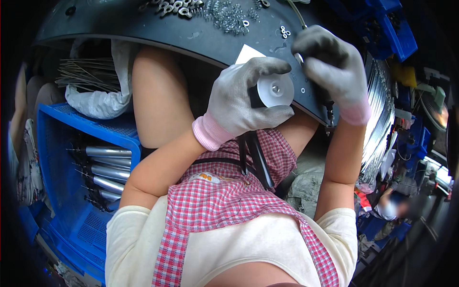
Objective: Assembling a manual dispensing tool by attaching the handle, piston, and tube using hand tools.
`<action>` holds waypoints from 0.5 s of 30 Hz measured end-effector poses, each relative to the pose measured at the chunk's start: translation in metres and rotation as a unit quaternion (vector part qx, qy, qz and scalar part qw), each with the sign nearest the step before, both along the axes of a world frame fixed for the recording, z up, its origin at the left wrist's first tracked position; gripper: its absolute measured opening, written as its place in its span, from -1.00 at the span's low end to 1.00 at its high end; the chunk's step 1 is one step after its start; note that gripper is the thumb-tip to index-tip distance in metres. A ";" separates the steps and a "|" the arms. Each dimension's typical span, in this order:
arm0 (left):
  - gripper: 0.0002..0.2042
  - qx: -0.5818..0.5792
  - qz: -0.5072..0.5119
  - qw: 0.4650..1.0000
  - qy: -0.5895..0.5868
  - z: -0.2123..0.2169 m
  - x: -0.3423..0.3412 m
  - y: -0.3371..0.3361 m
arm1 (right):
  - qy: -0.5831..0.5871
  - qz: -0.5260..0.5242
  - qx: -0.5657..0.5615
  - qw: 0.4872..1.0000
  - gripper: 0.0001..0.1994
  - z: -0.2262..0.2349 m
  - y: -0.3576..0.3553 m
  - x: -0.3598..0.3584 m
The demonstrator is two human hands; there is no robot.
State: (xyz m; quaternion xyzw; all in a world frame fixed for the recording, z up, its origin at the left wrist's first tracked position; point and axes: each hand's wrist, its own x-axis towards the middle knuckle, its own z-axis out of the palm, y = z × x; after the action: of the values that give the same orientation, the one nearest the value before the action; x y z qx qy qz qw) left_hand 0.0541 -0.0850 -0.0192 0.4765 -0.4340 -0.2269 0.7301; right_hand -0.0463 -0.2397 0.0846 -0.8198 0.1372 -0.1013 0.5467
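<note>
My left hand (239, 95), in a grey-palmed work glove with a pink cuff, curls its thumb and fingers around a round piece with a translucent white disc face (276, 90). A small metal stud sits in the disc's centre, and the body behind it is mostly hidden by the glove. To the right, over the table edge, my right hand (334, 67) wears a matching glove with its fingers curled in. A bit of shiny metal (299, 58) shows at its fingertips; the rest is hidden. A thin hose (297, 13) runs down to that hand.
The dark table (110, 24) carries metal eyelets (177, 6), a pile of springs (224, 18), small rings (285, 32) and a white card (249, 53). At left, a blue crate (48, 143) holds silver tubes (111, 167). Long metal rods (380, 119) lie at right.
</note>
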 end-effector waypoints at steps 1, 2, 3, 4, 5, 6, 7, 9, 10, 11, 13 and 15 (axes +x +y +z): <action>-0.46 -0.006 -0.008 1.000 -0.004 0.002 0.000 -0.002 | -0.014 -0.010 -0.018 1.000 -0.79 0.009 0.016 -0.006; -0.47 -0.015 -0.011 1.000 0.003 0.000 0.002 -0.003 | 0.008 0.003 -0.128 0.992 -0.80 0.013 0.023 -0.006; -0.47 -0.012 -0.004 1.000 0.010 -0.002 0.002 -0.002 | 0.028 0.018 -0.238 0.971 -0.81 0.015 0.028 -0.006; -0.47 -0.019 -0.013 0.999 0.029 -0.002 0.002 -0.002 | 0.041 0.023 -0.239 0.970 -0.79 0.017 0.035 -0.007; -0.48 -0.026 -0.021 0.998 0.047 -0.002 0.002 -0.001 | 0.047 0.026 -0.239 0.970 -0.79 0.015 0.038 -0.005; -0.50 -0.030 -0.017 0.998 0.047 -0.001 0.002 -0.001 | 0.038 0.023 -0.282 0.958 -0.79 0.012 0.040 -0.003; -0.50 -0.032 -0.017 0.998 0.051 -0.003 0.003 -0.003 | 0.029 0.017 -0.326 0.945 -0.79 0.011 0.042 -0.002; -0.50 -0.074 0.008 0.997 0.005 -0.005 0.004 -0.007 | 0.035 0.017 -0.335 0.941 -0.80 0.016 0.044 -0.001; -0.50 -0.074 0.011 0.997 0.006 -0.005 0.004 -0.007 | 0.055 0.017 -0.325 0.944 -0.80 0.019 0.046 -0.001; -0.49 -0.074 0.020 0.997 -0.006 -0.005 0.004 -0.007 | 0.074 0.016 -0.315 0.946 -0.80 0.021 0.046 0.000; -0.48 -0.074 0.030 0.997 -0.018 -0.005 0.004 -0.007 | 0.099 0.019 -0.305 0.947 -0.81 0.025 0.048 0.005; -0.47 -0.073 0.028 0.997 -0.017 -0.005 0.003 -0.007 | 0.125 0.021 -0.295 0.947 -0.81 0.027 0.050 0.005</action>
State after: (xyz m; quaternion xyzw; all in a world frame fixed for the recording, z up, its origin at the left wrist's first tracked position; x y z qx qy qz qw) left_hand 0.0575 -0.0921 -0.0241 0.4374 -0.4485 -0.1660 0.7615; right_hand -0.0410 -0.1900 0.1112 -0.9531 0.1513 -0.0223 0.2613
